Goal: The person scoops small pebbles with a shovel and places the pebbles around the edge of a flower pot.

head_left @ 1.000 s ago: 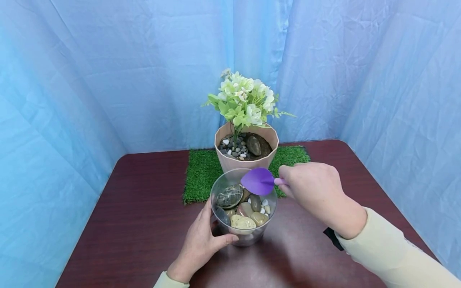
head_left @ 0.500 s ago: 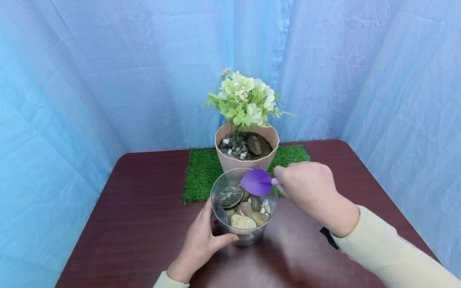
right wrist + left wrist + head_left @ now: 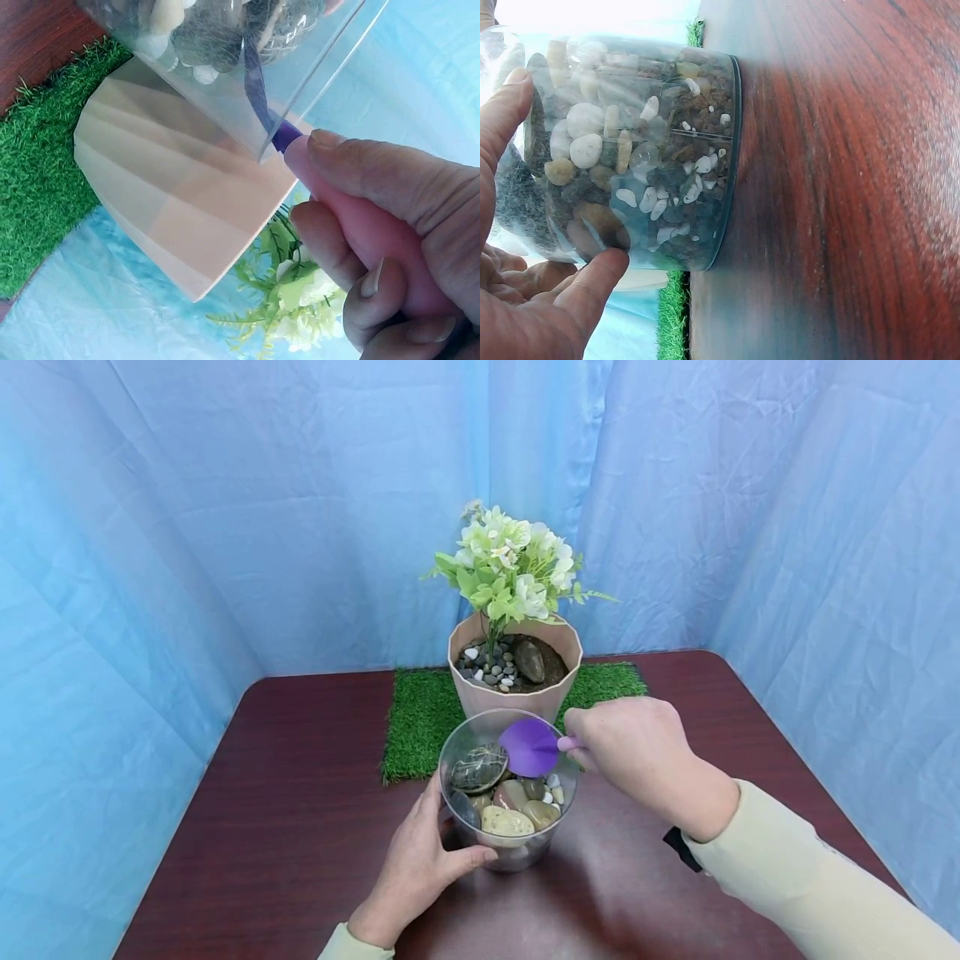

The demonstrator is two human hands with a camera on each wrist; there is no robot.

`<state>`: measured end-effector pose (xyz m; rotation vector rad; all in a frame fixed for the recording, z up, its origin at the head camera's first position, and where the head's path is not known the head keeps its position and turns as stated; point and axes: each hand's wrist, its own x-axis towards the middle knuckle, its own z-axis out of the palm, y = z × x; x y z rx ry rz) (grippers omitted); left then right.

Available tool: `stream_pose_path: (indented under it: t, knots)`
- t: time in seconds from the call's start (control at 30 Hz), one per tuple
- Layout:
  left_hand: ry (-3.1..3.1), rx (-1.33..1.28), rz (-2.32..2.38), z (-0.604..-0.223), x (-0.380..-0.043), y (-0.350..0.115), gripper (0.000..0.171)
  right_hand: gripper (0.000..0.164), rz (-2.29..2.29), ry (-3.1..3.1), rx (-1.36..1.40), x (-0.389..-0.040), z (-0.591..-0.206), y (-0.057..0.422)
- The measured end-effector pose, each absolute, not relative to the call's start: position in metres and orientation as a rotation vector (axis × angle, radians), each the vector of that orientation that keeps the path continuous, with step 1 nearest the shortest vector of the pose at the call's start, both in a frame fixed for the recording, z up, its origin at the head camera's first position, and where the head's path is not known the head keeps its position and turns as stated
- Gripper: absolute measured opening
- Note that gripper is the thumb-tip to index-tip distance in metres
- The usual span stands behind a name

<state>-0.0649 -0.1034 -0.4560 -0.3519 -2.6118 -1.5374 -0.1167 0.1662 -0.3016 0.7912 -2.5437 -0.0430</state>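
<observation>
A clear plastic container (image 3: 517, 853) stands on the table, filled with stones. Through its wall, the left wrist view shows white pebbles (image 3: 585, 150) and brown gravel in layers. My left hand (image 3: 420, 860) grips its left side, thumb at the front and fingers curving round the back. My right hand (image 3: 637, 760) holds a small trowel by its pink handle (image 3: 367, 225), fingers curled round it. The trowel's purple blade (image 3: 529, 747) dips inside the rim, above the stones at the back. A large dark striped stone (image 3: 480, 768) lies left of the blade, a yellowish stone (image 3: 507, 821) in front.
Right behind the container stands a pale pink flower pot (image 3: 510, 702) on a green turf mat (image 3: 420, 727). It holds white flowers (image 3: 517, 560), small pebbles and one big dark stone (image 3: 529, 662) on soil. Blue curtains (image 3: 337, 527) surround the dark red table (image 3: 300, 793).
My right hand has moved a little left, and the trowel blade has shifted left and lower into the container. My left hand and the container have stayed put.
</observation>
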Motion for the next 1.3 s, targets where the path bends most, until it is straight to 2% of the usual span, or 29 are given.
stream_pose_path:
  t: [0.6, 1.3]
  knots:
    - [-2.599, -0.364, -1.561, -0.455, -0.066, -0.103, 0.132, 0.027, 0.085, -2.687, 0.809, -0.123, -0.306, 0.174]
    - [-2.6, -0.365, -1.546, -0.456, -0.065, -0.103, 0.132, 0.021, 0.293, -2.817, 0.897, -0.133, -0.313, 0.18]
